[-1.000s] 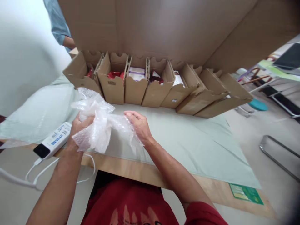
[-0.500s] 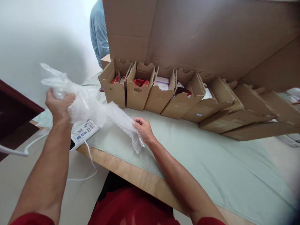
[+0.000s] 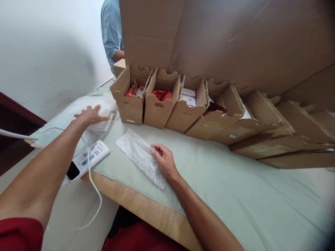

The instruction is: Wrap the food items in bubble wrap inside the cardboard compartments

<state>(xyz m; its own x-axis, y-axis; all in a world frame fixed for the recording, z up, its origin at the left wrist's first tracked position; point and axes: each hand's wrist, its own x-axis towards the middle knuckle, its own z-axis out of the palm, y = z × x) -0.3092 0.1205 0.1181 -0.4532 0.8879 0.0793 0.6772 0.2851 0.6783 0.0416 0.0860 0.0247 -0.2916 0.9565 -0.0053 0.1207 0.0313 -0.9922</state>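
Note:
My right hand (image 3: 163, 159) pinches the edge of a small bubble wrap sheet (image 3: 140, 155) that lies flat on the pale green mat (image 3: 222, 174). My left hand (image 3: 90, 116) is stretched out to the left with fingers spread flat on a pile of white bubble wrap (image 3: 75, 115) beside the leftmost box. A row of open cardboard boxes (image 3: 183, 104) stands behind the sheet, some holding red and white packets.
A white power bank (image 3: 87, 158) with a white cable (image 3: 91, 188) lies at the table's left edge. A big cardboard flap (image 3: 222, 38) overhangs the boxes. Another person in a blue shirt (image 3: 111, 31) stands behind the far left box.
My left hand has lowered the crumpled wrap onto the pile at the left and opened flat on it. The small sheet in my right hand now lies flat on the mat.

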